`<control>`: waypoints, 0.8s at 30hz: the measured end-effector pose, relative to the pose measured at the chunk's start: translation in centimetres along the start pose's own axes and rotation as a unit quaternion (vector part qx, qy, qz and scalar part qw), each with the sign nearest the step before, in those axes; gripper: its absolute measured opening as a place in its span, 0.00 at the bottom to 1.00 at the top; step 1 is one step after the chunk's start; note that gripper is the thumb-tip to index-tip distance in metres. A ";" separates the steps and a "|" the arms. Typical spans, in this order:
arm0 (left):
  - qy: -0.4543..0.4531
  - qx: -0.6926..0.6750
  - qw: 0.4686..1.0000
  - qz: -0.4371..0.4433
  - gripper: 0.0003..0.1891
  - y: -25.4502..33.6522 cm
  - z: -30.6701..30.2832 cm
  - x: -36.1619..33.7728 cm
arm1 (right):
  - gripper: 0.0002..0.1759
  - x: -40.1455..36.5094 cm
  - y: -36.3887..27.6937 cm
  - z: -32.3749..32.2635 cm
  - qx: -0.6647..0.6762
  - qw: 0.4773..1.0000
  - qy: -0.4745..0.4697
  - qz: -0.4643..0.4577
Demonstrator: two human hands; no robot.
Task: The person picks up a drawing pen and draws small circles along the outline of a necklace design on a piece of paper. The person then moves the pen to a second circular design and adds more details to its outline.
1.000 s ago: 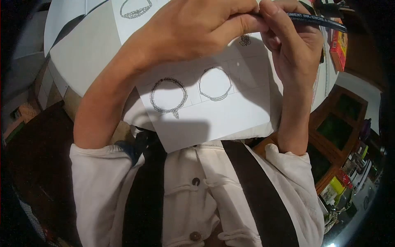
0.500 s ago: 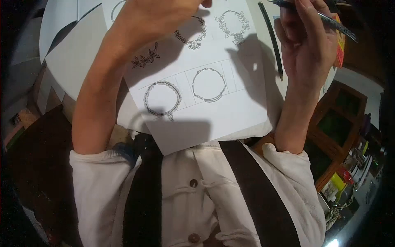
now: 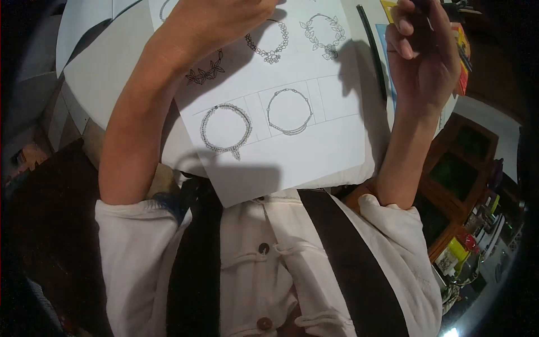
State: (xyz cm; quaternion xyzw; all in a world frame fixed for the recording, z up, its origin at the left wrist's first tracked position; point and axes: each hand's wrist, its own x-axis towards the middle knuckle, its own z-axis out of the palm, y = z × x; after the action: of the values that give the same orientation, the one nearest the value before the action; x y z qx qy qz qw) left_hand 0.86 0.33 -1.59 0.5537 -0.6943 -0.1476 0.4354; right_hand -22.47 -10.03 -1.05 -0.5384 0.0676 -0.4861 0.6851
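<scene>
My left hand (image 3: 233, 19) is over the upper part of a white paper sheet (image 3: 314, 160), with its fingers partly cut off by the top edge; whether it holds anything is hidden. Pencil-like drawings of necklaces cover the sheet, among them a beaded ring with a pendant (image 3: 236, 151), a thin round one (image 3: 289, 132) and a leafy one (image 3: 330, 51). Raised at the upper right, my right hand (image 3: 424, 62) has bent fingers, with a dark pen (image 3: 421, 3) only partly visible between them at the frame's edge.
A dark pencil (image 3: 371, 50) lies along the sheet's right side on the white table (image 3: 90, 101). Blue and yellow-red items (image 3: 461, 62) sit behind my right hand. A wooden cabinet (image 3: 460, 151) and assorted supplies (image 3: 463, 253) stand at the right.
My right hand has turned and risen slightly, so the pen, plain across the fingers before, is now mostly out of sight. The sheet appears shifted slightly up and right in view.
</scene>
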 end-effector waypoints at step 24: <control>-0.142 0.075 0.986 0.045 0.05 4.1 -0.9 0.5 | 0.05 -13.8 -2.5 4.3 -0.161 0.950 0.200 0.180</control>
State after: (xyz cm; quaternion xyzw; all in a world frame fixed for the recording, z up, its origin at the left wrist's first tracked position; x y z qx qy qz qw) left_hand -1.11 1.51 1.98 0.5263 -0.7825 -0.1528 0.2955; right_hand -28.48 3.16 -3.17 -0.5121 0.3762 -0.4350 0.6379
